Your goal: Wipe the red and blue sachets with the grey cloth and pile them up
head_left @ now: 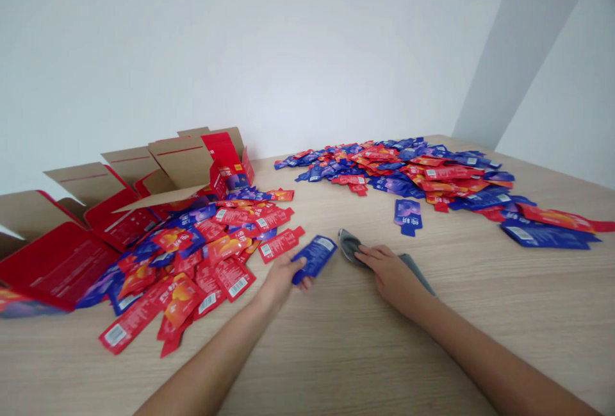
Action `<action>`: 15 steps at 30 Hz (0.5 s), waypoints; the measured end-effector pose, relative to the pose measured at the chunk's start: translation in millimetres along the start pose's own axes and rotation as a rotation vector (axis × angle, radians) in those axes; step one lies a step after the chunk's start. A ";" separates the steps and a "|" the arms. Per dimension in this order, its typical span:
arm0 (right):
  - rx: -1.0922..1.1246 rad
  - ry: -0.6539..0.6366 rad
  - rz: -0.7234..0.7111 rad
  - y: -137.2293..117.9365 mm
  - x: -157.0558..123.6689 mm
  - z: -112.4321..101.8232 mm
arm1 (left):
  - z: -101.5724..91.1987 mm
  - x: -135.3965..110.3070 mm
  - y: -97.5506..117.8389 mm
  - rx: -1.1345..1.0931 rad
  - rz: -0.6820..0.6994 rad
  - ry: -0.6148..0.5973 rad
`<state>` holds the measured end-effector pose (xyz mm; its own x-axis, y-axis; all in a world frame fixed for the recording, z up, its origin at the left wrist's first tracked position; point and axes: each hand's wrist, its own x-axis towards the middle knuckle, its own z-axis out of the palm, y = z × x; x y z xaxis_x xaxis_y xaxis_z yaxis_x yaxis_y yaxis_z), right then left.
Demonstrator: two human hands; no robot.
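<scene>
Between the thumb and fingers of my left hand [281, 277] is a blue sachet [314, 258] with a white barcode label, held just above the table. My right hand [387, 270] rests on a folded grey cloth [350, 244], its fingers closed over the cloth, which also shows behind the wrist. Beside my left hand lies a pile of red and blue sachets [225, 246], with one red sachet [279, 245] at its near edge. A single blue sachet [408, 215] lies flat beyond my right hand.
Open red cardboard boxes [113, 217] with brown flaps stand in a row on the left, partly behind the near pile. A larger heap of mixed sachets [408, 169] spreads along the back and right of the wooden table [480, 313]. A white wall [336, 50] rises behind.
</scene>
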<state>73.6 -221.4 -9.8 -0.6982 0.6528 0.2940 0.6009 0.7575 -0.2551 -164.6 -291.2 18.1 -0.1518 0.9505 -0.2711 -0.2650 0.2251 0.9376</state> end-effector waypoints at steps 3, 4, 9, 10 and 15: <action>0.031 0.028 -0.002 -3.9 -2.7 0.5 | -22.4 -6.3 31.0 -0.238 0.207 0.335; 0.055 0.043 0.005 -5.0 -2.5 0.6 | -25.2 -6.4 37.8 -0.292 0.241 0.388; 0.206 0.329 0.099 3.9 1.1 -6.5 | 10.6 18.9 24.6 -0.148 0.125 0.194; 0.225 0.419 0.129 9.0 1.1 -10.1 | 26.6 29.1 16.2 -0.071 0.109 0.146; 0.238 0.738 0.309 38.1 -3.8 -29.0 | 126.9 85.3 -17.5 0.621 0.310 -0.112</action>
<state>110.4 -194.9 6.0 -0.0308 0.7275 0.6854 0.5673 0.5773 -0.5872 -52.1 -186.9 6.2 -0.0247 0.9995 0.0218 0.3728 -0.0110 0.9279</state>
